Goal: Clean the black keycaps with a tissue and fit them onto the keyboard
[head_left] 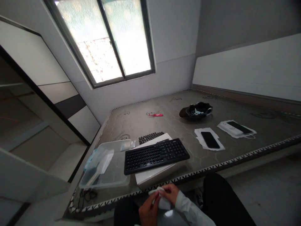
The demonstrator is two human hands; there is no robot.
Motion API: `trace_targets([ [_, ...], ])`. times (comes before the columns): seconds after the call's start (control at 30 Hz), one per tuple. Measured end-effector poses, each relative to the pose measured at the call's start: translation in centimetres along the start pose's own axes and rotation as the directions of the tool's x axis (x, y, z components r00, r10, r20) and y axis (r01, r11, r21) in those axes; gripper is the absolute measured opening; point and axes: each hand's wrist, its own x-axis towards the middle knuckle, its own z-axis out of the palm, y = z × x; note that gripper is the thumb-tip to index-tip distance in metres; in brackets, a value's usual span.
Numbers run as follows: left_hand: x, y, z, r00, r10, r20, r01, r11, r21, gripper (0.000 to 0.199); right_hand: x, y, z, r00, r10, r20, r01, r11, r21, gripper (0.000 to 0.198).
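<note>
My left hand (149,211) and my right hand (171,193) are close together in front of the mattress edge, above my lap. Their fingers pinch a crumpled white tissue (164,204) between them. Just beyond them a black keyboard (156,155) rests slightly tilted on a white box (157,173). A second set of black keys (150,137) lies behind the box. Left of the keyboard stands a clear plastic tub (117,180) with a white-handled item, a white sheet and something blue in it.
On the grey mattress (169,125), a phone (210,140) and a white device beside a black slab (237,128) lie on white sheets. Further back are an upturned cap (197,112) and a red packet (156,115). A dark cable (88,195) hangs near the front left corner.
</note>
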Motion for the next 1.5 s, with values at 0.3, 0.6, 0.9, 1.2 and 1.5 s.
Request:
trace_targets([
  [0.3, 0.4, 0.4, -0.4, 0.995, 0.092, -0.027, -0.088, 0.989, 0.119, 0.026, 0.2, 0.6, 0.2, 0.998, 0.049, -0.05, -0.045, 0.997, 0.069, 0.056],
  [0.6, 0.7, -0.5, -0.1, 0.978, 0.203, 0.041, -0.205, 0.977, 0.058, 0.034, 0.5, 0.7, 0.0, 0.974, 0.127, -0.19, -0.113, 0.99, 0.086, 0.044],
  [0.9, 0.6, -1.7, -0.2, 0.943, 0.314, 0.107, -0.327, 0.933, 0.148, 0.034, 0.8, 1.6, -0.1, 0.963, 0.131, -0.235, -0.131, 0.991, 0.015, 0.031],
  [1.2, 0.3, -1.4, 0.0, 0.937, 0.329, 0.12, -0.345, 0.924, 0.162, 0.032, -0.2, -0.2, -0.3, 0.956, 0.05, -0.288, -0.103, 0.98, -0.172, 0.024],
  [1.5, 1.1, -0.4, -1.3, 0.985, 0.121, -0.125, -0.096, 0.977, 0.192, 0.04, -0.1, -2.8, -1.5, 0.924, -0.089, -0.373, 0.077, 0.996, -0.045, 0.039],
])
